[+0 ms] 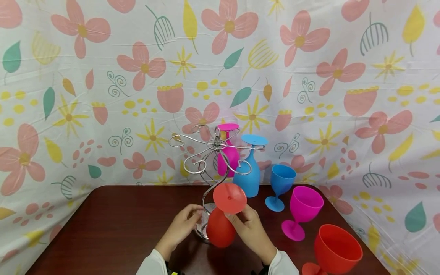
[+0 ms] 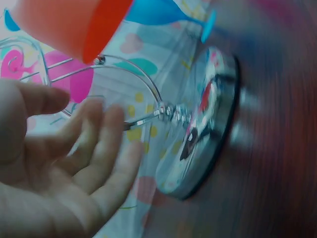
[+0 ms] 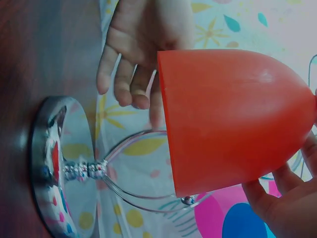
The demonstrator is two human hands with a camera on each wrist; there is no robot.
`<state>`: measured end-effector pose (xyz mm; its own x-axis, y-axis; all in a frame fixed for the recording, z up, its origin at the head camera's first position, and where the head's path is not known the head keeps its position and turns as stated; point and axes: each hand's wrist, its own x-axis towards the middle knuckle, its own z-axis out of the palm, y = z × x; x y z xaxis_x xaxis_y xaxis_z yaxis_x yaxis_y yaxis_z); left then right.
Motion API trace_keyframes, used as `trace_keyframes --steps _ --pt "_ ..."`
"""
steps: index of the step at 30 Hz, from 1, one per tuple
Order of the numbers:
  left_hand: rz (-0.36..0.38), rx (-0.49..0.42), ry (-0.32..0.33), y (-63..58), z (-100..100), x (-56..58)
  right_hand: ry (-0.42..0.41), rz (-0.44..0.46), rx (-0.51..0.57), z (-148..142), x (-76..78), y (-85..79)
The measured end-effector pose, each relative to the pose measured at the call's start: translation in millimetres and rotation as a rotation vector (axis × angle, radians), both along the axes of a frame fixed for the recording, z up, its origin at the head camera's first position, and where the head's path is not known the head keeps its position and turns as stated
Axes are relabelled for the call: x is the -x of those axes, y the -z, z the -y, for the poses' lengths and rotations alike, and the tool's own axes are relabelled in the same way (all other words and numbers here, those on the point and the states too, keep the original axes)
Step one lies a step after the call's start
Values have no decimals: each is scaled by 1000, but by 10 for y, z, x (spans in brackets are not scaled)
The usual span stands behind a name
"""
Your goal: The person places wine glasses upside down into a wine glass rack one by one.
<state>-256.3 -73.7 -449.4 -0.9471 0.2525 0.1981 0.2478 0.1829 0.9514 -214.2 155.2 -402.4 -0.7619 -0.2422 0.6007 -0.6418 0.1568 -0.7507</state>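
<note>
A red plastic goblet [image 1: 221, 228] is held upside down, its round foot on top, in front of a chrome wire goblet rack [image 1: 216, 144]. My right hand [image 1: 252, 230] grips it near the stem, with fingers curled against the bowl's narrow end in the right wrist view. Opposite, my left hand [image 1: 183, 226] is beside the lower part of the rack, fingers loosely bent and holding nothing. A pink goblet [image 1: 228, 162] and a blue goblet [image 1: 248, 176] hang inverted from the rack's curled arms. The rack's round mirrored base [image 3: 55, 168] stands on the table.
To the right, an upright blue goblet [image 1: 282, 179], an upright pink goblet [image 1: 304, 205] and an upright red goblet [image 1: 336, 248] stand in a slanting row on the dark wooden table [image 1: 127, 229]. A flower-patterned cloth [image 1: 144, 114] hangs behind and along the sides.
</note>
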Motion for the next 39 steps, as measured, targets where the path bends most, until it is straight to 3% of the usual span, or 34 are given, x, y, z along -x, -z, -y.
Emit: trace_keyframes --steps 3,5,11,16,24,32,39 --pt "-146 56 -175 -12 -37 54 28 6 3 -28 9 -21" --pt "-217 67 -249 -22 -67 87 37 9 6 -40 11 -30" --pt "-328 -41 -355 19 -174 178 21 21 18 -57 12 -30" --pt "-360 -77 -374 74 -246 239 2 27 30 -69 12 -49" --pt "-383 -34 -383 104 -302 288 -10 -17 79 -122 20 -128" --pt "-382 -34 -372 140 -303 301 77 16 175 -151 5 -203" --pt "-392 -50 -375 152 -307 309 163 -21 299 -149 -7 -297"
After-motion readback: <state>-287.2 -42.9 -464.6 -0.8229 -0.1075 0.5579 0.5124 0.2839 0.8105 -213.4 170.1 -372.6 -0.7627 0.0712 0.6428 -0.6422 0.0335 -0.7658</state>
